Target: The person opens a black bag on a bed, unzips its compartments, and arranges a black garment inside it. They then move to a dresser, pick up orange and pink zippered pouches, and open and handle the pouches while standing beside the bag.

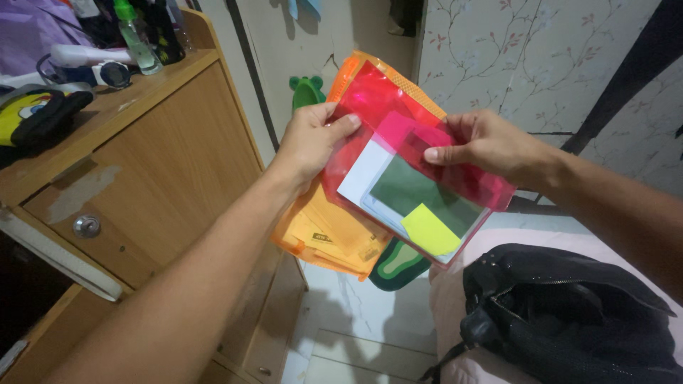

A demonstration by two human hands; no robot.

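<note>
Red pouch (both hands gripping) slants upper-left to lower-right.

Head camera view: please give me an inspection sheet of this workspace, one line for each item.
Surface: wooden cabinet at left; bed edge at lower right.
Job's things: red transparent pouch with papers and a yellow sticky note; orange pouch behind it.
Clutter: black bag on the bed; spray bottle on the cabinet.
Grippers: left hand holds both pouches; right hand pinches the red one.
Cables: nothing seen.
Surroundings: floral wallpaper, tiled floor.
</note>
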